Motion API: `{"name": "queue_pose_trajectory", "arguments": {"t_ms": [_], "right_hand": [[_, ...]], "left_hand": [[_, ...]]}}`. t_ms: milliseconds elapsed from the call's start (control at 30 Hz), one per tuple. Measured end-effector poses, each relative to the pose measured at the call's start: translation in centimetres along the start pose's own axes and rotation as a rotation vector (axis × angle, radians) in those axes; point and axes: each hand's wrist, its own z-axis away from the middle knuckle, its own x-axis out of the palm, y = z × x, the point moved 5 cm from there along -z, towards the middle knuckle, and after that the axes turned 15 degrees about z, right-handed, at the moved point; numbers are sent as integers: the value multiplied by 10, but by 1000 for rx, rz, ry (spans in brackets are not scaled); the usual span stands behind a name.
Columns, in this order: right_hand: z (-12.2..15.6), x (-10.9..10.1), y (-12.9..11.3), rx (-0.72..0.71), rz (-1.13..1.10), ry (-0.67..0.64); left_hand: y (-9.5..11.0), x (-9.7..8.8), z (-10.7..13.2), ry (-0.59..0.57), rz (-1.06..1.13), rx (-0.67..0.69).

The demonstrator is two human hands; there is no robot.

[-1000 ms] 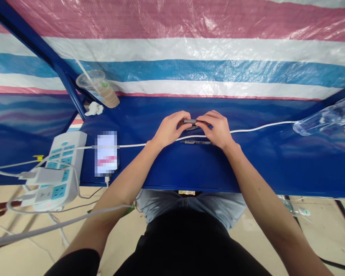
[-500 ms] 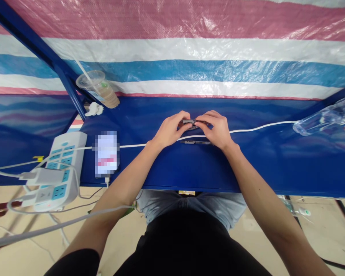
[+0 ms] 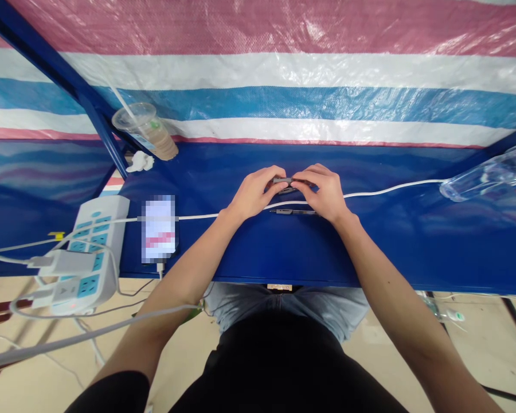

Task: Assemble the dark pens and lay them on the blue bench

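Note:
Between my two hands, just above the blue tabletop (image 3: 258, 252), is a dark pen (image 3: 289, 181) with a grey part, mostly covered by fingers. My left hand (image 3: 258, 192) pinches its left end between thumb and fingers. On its right end, my right hand (image 3: 322, 189) has a similar pinch. Something dark shows just below the held pen; I cannot tell whether it is a reflection or another piece. Nearer to me, a second pen (image 3: 294, 212) lies flat, its right end close to my right wrist. A white cable (image 3: 382, 191) runs under my hands and across the table.
At the left are a power strip (image 3: 104, 232) with plugged-in chargers and a phone (image 3: 158, 229) on a cable. A plastic cup (image 3: 161, 143) with a straw and a crumpled tissue (image 3: 140, 162) stand behind them. A clear bottle (image 3: 481, 178) lies at the right, before a striped tarp (image 3: 309, 103).
Both hands stay in nearly the same place, still pinching the pen. Its grey part has turned or tilted slightly between the fingers. The view has shifted very slightly.

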Motion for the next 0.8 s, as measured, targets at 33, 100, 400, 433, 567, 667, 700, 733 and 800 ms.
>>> {"name": "queue_pose_trajectory", "arguments": {"t_ms": [33, 100, 400, 433, 567, 667, 700, 733, 800], "right_hand": [[0, 0, 0, -4, 2, -1], [0, 1, 0, -7, 6, -7], [1, 3, 2, 23, 15, -31], [1, 2, 2, 20, 12, -28], [1, 1, 1, 5, 2, -12], [1, 2, 1, 21, 12, -34], [1, 2, 2, 28, 15, -42], [1, 2, 2, 34, 17, -47], [1, 3, 3, 41, 16, -51]], "left_hand": [[0, 0, 0, 1, -7, 6], [1, -1, 0, 3, -18, 14], [4, 0, -1, -2, -25, 12], [4, 0, -1, -2, -26, 12], [2, 0, -1, 0, -32, 17], [2, 0, -1, -1, -41, 23], [2, 0, -1, -1, -40, 21], [2, 0, -1, 0, -39, 19], [2, 0, -1, 2, -35, 13]]}}
